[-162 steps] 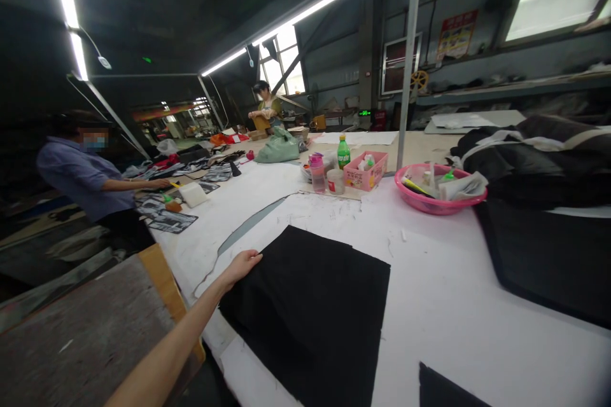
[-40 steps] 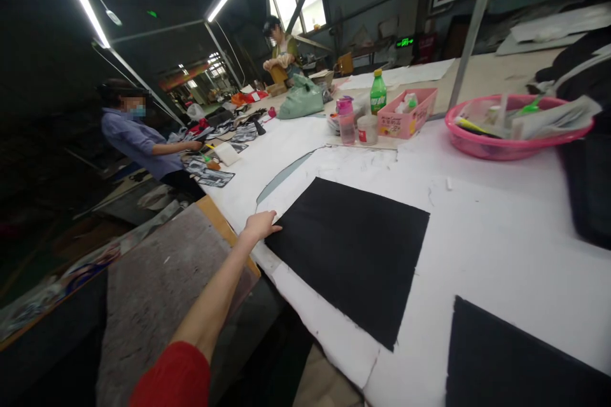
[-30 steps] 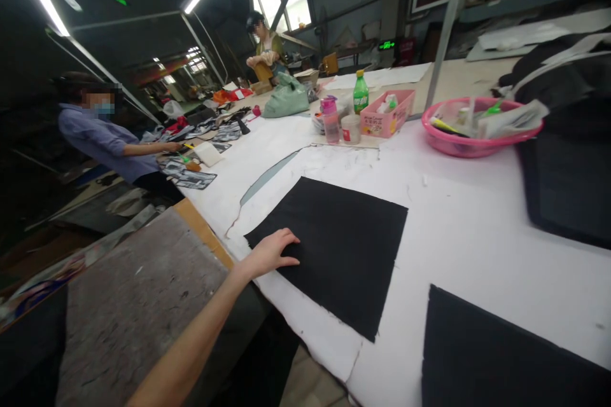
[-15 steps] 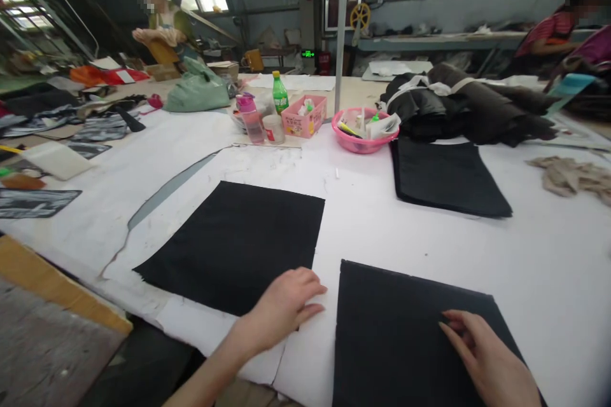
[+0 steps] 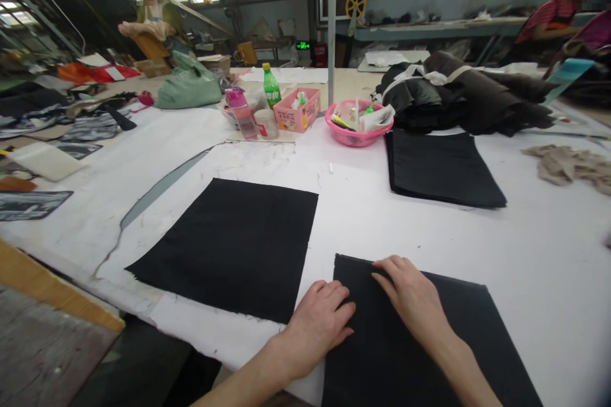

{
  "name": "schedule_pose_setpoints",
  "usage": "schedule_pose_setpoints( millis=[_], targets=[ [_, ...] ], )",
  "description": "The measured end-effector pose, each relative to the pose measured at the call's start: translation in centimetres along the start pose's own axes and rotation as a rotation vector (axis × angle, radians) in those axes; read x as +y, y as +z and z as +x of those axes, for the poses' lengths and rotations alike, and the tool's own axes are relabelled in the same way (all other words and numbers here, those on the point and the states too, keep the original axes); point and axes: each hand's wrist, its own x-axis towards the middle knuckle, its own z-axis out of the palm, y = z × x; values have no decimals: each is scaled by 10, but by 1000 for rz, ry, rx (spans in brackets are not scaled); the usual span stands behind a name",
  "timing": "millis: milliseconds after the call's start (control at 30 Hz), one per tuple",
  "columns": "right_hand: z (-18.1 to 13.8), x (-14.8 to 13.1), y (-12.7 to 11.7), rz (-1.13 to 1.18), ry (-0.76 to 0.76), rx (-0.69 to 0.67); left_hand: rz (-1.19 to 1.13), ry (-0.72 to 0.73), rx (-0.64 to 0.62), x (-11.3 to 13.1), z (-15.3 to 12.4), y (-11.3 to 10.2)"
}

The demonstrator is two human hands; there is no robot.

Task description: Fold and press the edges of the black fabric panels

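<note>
My left hand (image 5: 321,319) lies at the left edge of the near black fabric panel (image 5: 382,362), its fingers a little apart on the cloth. My right hand (image 5: 413,296) is over the upper part of the same panel, fingertips by its far edge, with a gap between thumb and forefinger. Neither hand visibly grasps the cloth. A second black panel (image 5: 233,245) is spread flat to the left, apart from the first. Farther back on the right sits a stack of black panels (image 5: 443,168).
White paper (image 5: 363,216) covers the table, with a tear (image 5: 162,187) at the left. Behind are a pink basket (image 5: 358,137), a pink box (image 5: 298,111), a green bottle (image 5: 271,88) and dark fabric bundles (image 5: 429,98). Two people are in the background.
My right hand has moved left and away from me, to the panel's far edge. My left hand has moved right, from between the panels onto the near one. The view has shifted slightly.
</note>
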Motion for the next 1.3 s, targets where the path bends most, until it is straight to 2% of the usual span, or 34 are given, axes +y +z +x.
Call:
schedule_pose_setpoints(
  millis=[100,300,467,600,800,1033,1300],
  targets=[
    [19,-3,14,-2,-57,-32,-19,-16,-18,1,1,-4],
    [32,-1,24,29,-34,-61,-56,-32,-55,-11,20,-19],
    [36,8,27,112,-15,-77,14,-171,40,-32,53,-23],
    [38,14,30,178,-15,-74,-7,-189,46,-47,71,-23],
    [35,21,34,256,-29,-46,-126,-168,50,-61,74,-19],
    [35,24,35,322,-69,-12,-176,-75,14,-63,78,-19],
    [30,27,40,372,-95,37,-287,-93,26,-69,81,-16]
  ],
)
